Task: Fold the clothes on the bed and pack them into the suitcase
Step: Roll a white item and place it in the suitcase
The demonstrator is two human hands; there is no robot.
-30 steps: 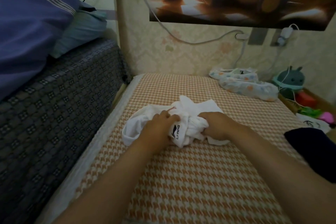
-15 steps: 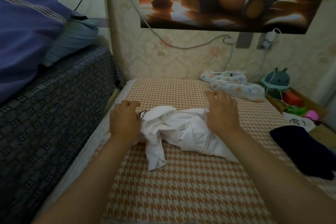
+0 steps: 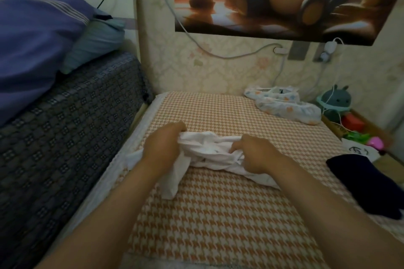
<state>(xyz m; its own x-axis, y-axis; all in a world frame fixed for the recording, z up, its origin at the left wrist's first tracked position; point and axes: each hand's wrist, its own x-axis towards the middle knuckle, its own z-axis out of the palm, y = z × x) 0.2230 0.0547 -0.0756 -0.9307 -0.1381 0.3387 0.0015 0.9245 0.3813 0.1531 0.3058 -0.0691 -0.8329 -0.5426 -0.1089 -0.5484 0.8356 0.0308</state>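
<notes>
Head view. White cotton-like cloth: a crumpled white garment (image 3: pixel 209 153) lies bunched across the middle of the bed (image 3: pixel 218 225), on the orange-and-white houndstooth sheet. One loose end hangs toward you under your left wrist; another trails off under your right forearm.

Your left hand (image 3: pixel 161 148) is at the garment's left end, fingers curled over the top edge, grip closed on the fabric. Your right hand (image 3: pixel 255 155) is at the right part of the bundle, knuckles up, fingers curled down into the folds, grip also clamped on the cloth. The two hands are apart, with a twisted band of white fabric between them. Both forearms reach in from the bottom of the frame.

A dark garment (image 3: pixel 367 185) lies at the right edge of the bed, apart from the white one. A floral cloth (image 3: pixel 284 107) sits in a heap at the far right of the bed, near the wall.

Left of the bed is a raised platform under a dark patterned cover (image 3: pixel 65 137), with a blue pillow (image 3: pixel 32 39) and a teal pillow (image 3: pixel 96 43) on it. A poster (image 3: pixel 284 0) hangs on the wallpapered wall, with a grey cable (image 3: pixel 218 54) looping below it. Beside the bed's far right corner are a teal plush toy (image 3: pixel 334 100), a red object (image 3: pixel 352 123), a pink object (image 3: pixel 375 142) and a white bag (image 3: pixel 358 150) with a black mark.
</notes>
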